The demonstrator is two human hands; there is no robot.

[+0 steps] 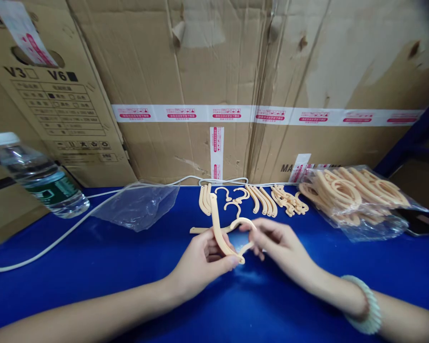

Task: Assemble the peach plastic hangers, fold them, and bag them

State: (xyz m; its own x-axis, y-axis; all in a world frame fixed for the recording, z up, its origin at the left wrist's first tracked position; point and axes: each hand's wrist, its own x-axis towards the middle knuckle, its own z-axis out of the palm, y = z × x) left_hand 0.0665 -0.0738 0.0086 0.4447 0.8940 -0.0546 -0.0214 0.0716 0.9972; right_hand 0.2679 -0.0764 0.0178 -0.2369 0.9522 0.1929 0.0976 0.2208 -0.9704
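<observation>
Between the thumb and fingers of my left hand (pixel 203 259) is a curved beige hanger arm (pixel 216 219), its long end pointing up. My right hand (pixel 277 243) is closed on a beige hanger hook (pixel 243 221), whose lower end meets the arm's bottom end at my left thumb. Whether the two are joined I cannot tell. Another beige hanger arm (pixel 197 230) shows behind my left fingers, partly hidden. Farther back on the blue table lie loose hooks (pixel 232 206), several hanger arms (pixel 266 200) and a pile of small hook-like pieces (pixel 289 201).
A clear bag of beige hanger parts (pixel 350 195) sits at the right, beside a dark phone (pixel 420 222). To the left are a flat clear plastic bag (pixel 139 207), a white cable (pixel 57 242) and a tilted water bottle (pixel 45 178). Large cardboard boxes (pixel 186 147) wall off the back.
</observation>
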